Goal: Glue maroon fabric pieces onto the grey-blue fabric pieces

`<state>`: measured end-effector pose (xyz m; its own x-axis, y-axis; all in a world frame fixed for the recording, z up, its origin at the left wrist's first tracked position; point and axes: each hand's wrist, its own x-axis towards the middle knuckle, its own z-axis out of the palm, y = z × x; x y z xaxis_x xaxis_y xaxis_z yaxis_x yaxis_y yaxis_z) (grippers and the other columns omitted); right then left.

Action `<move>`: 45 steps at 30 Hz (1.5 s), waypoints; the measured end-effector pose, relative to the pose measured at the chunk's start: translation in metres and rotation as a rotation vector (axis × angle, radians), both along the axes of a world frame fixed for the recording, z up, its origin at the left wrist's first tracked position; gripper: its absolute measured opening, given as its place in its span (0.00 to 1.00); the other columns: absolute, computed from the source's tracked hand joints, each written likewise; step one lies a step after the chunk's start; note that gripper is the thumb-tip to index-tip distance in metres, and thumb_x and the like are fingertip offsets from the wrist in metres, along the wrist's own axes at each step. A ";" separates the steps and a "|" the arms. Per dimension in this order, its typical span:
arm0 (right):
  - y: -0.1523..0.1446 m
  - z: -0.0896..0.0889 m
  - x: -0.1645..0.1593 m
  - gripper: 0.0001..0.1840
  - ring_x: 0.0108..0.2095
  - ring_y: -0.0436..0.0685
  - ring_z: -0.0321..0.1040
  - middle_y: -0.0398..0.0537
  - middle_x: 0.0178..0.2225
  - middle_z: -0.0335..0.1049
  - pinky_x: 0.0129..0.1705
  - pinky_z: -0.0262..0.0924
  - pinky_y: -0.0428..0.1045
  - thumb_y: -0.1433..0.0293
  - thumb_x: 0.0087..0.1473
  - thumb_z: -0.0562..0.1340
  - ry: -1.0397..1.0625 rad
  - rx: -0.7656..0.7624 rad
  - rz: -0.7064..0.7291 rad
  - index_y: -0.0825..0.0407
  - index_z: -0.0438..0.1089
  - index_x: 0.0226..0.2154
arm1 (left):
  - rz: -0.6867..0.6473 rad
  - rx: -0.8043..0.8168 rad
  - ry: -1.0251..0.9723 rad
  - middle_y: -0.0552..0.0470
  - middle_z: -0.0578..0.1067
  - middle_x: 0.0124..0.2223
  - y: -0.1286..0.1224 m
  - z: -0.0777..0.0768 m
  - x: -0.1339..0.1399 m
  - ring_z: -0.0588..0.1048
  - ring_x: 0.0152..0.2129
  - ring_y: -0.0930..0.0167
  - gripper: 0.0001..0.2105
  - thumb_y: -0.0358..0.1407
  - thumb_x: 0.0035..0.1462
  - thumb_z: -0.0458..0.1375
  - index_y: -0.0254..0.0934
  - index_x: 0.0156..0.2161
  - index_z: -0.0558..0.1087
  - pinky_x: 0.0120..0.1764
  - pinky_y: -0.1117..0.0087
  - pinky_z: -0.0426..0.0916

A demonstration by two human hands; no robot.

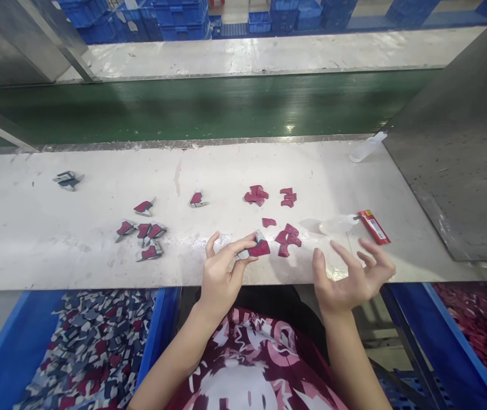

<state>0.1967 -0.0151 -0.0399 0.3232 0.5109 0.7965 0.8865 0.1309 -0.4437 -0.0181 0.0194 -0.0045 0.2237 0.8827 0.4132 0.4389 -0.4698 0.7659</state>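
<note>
My left hand (222,267) pinches a small grey piece with a dark red patch (260,248) over the front of the white table. My right hand (350,276) is spread open above the table edge, holding nothing. Between the hands lies a loose group of dark red pieces (288,239), with a single red piece (269,222) beside it. Near my right fingers a translucent squeeze bottle (337,224) lies on its side, its dark tip touching a red packet (374,226). Left of my left hand sit several grey-and-red pieces (149,250).
More red pieces (256,195) lie farther back. A second bottle (367,147) rests by the metal panel (461,142) at right. Behind the table runs a green conveyor belt (226,108). Blue bins below hold mixed pieces (94,341) at left and red pieces (482,324) at right.
</note>
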 end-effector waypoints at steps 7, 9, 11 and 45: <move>0.009 0.042 -0.032 0.23 0.47 0.62 0.68 0.51 0.45 0.69 0.48 0.69 0.60 0.67 0.55 0.69 -0.068 -0.111 0.539 0.44 0.69 0.53 | -0.034 0.124 0.064 0.52 0.82 0.50 -0.005 0.019 0.001 0.82 0.43 0.69 0.16 0.19 0.61 0.53 0.41 0.48 0.72 0.67 0.56 0.45; 0.015 0.049 -0.034 0.20 0.47 0.61 0.67 0.50 0.44 0.70 0.49 0.68 0.59 0.70 0.56 0.68 -0.081 -0.111 0.597 0.44 0.70 0.51 | -0.040 0.143 0.078 0.52 0.82 0.49 -0.007 0.023 0.000 0.82 0.44 0.70 0.18 0.17 0.60 0.52 0.41 0.48 0.72 0.67 0.56 0.43; 0.018 0.054 -0.034 0.18 0.47 0.60 0.67 0.48 0.42 0.71 0.49 0.69 0.58 0.74 0.55 0.69 -0.101 -0.118 0.638 0.44 0.72 0.48 | -0.040 0.159 0.095 0.52 0.82 0.49 -0.008 0.026 -0.001 0.82 0.44 0.70 0.19 0.16 0.60 0.51 0.41 0.47 0.72 0.67 0.57 0.42; 0.025 0.019 -0.029 0.10 0.37 0.55 0.67 0.46 0.34 0.72 0.40 0.68 0.53 0.77 0.60 0.63 -0.007 -0.263 0.755 0.48 0.73 0.43 | -0.178 0.119 0.289 0.49 0.82 0.48 0.008 0.005 -0.006 0.83 0.41 0.68 0.17 0.21 0.64 0.50 0.39 0.52 0.70 0.67 0.46 0.46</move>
<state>0.1679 0.0095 -0.0206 -0.1898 0.7609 0.6204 0.6027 0.5892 -0.5382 -0.0239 0.0276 0.0001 0.4923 0.7690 0.4078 0.5323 -0.6366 0.5580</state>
